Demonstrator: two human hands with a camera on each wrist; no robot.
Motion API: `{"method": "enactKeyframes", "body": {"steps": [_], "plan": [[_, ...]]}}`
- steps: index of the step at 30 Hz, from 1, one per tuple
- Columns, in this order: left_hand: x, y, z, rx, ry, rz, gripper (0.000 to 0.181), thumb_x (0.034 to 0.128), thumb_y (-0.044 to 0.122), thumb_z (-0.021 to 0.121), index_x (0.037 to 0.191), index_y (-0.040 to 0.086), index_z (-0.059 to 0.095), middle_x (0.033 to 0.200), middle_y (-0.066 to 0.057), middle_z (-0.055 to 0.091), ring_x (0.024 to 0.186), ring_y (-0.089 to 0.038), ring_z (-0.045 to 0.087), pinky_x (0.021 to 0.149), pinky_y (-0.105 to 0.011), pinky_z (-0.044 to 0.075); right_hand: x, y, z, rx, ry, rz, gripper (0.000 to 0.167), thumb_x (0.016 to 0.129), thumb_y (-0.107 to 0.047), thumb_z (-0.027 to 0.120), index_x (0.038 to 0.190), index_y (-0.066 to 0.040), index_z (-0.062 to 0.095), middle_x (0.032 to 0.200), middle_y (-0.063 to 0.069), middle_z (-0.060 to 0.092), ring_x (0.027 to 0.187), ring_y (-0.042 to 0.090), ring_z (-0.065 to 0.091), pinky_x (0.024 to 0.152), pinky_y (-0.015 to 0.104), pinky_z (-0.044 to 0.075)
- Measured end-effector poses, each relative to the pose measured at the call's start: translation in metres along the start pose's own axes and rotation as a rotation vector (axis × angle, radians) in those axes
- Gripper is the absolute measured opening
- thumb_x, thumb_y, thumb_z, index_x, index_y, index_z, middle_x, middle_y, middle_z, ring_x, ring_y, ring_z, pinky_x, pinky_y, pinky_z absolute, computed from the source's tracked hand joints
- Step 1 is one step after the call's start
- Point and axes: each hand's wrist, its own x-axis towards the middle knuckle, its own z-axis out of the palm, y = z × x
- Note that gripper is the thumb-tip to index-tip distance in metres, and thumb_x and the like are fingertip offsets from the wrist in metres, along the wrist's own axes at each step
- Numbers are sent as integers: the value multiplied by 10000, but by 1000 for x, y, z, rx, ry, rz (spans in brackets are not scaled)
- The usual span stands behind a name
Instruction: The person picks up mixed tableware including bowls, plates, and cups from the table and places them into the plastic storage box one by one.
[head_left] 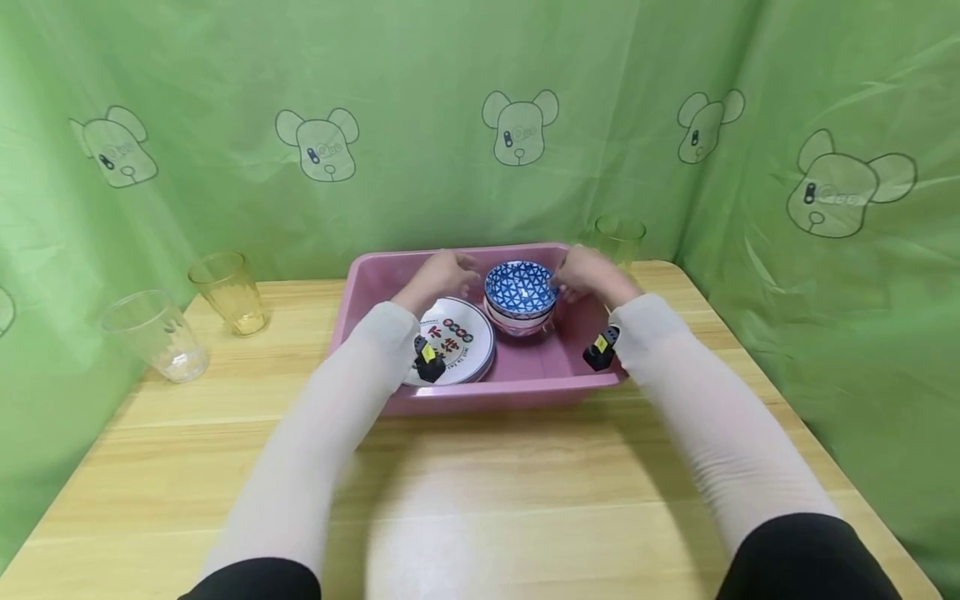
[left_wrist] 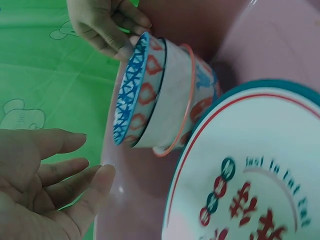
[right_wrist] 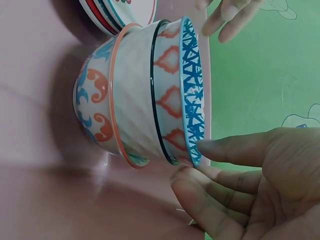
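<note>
A stack of three bowls stands in a pink basin [head_left: 540, 385]. The top bowl [head_left: 521, 288] has a blue triangle pattern inside and red motifs outside; below it are a white, dark-rimmed bowl [right_wrist: 136, 90] and an orange-rimmed bowl [right_wrist: 96, 100]. My right hand [head_left: 588, 273] pinches the top bowl's rim, thumb at the inner edge and fingers against the outside. On the other side, my left hand [head_left: 442, 275] hovers with loosely spread fingers, apart from the bowls. Beside the stack, several white plates [head_left: 467, 342] with red characters lie piled, partly hidden by my left sleeve.
Two glasses, one clear [head_left: 156, 337] and one amber [head_left: 228, 293], stand on the wooden table [head_left: 480, 500] left of the basin. A yellowish glass [head_left: 619, 237] is behind the basin's right corner. Green curtain [head_left: 420, 83] closes off the back and sides.
</note>
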Motion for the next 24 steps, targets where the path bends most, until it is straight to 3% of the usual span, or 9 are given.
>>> {"method": "enactKeyframes", "body": {"steps": [6,12,21,24], "plan": [[-12,2,-21,103,5,52,429,961,123,608,1367,7,530,1210,-160,645,1020,-273,642,829,-308,560,-8,-1,-7,-14,18,-38,253,928,-48,631,1104,133,611,849,209,680,715,256,690,692,354,603],[-23,-2,-35,236,18,110,441,966,185,603,1366,15,531,1330,-149,585,1181,-279,571,976,-371,497,-14,0,-11,-37,37,-64,267,948,-70,613,1138,113,578,970,246,661,864,329,679,740,365,597],[-50,-8,-51,233,14,103,460,983,233,589,1396,50,505,1344,-122,576,1196,-273,560,997,-395,485,-14,6,-12,-48,31,-67,294,950,-90,623,1164,103,572,986,239,659,858,309,675,719,331,595],[-58,-11,-60,282,39,106,434,980,278,585,1374,100,547,1320,-86,604,1199,-260,559,1038,-427,440,-15,6,-14,-48,34,-72,302,952,-99,625,1174,102,583,984,239,667,849,304,679,708,326,596]]}}
